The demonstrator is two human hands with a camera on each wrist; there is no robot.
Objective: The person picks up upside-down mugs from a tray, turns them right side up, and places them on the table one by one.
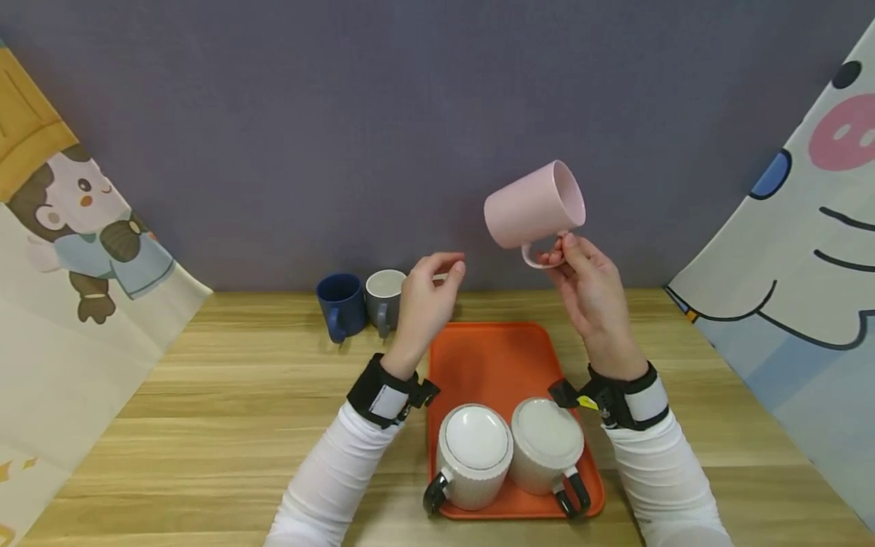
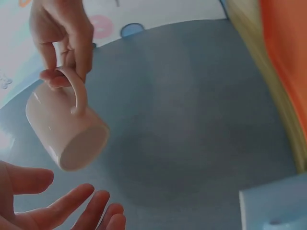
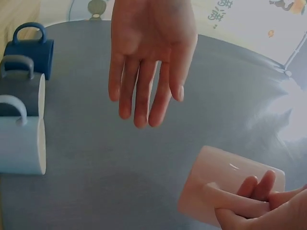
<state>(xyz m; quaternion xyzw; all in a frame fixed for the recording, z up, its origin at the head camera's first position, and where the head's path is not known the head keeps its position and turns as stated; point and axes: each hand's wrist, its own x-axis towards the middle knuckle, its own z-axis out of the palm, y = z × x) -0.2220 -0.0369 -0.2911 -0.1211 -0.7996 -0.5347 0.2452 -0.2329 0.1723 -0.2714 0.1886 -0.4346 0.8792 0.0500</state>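
Observation:
A pink mug hangs in the air, tipped on its side with its mouth to the right in the head view. My right hand grips it by the handle, fingers curled through the loop. Left of the mug, my left hand is raised and holds nothing. Its fingers are relaxed and apart from the mug, as the left wrist view shows, where the mug's round base faces those fingertips.
An orange tray holds two upturned whitish mugs with dark handles at its near end. Along the back wall stand a blue mug, a grey mug and a pale mug, mostly behind my left hand in the head view.

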